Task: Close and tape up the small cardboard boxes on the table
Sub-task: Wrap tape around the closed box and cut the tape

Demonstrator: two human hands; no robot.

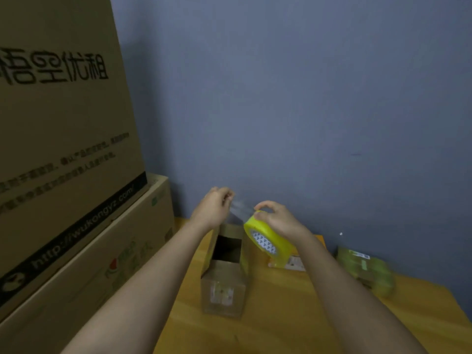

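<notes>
The small cardboard box (224, 274) lies in the lower middle of the frame on the wooden tabletop (281, 315), its top open. Just above it, the right hand (278, 221) grips the yellow tape dispenser (267, 238). The left hand (217, 205) pinches the end of the clear tape strip (241, 209) with curled fingers. Large cartons (63, 149) stand at the left.

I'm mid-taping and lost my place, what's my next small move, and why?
Probably close the small box first: its top shows a dark opening, while your left hand pinches the clear strip pulled from the yellow tape roll in your right hand.
</notes>
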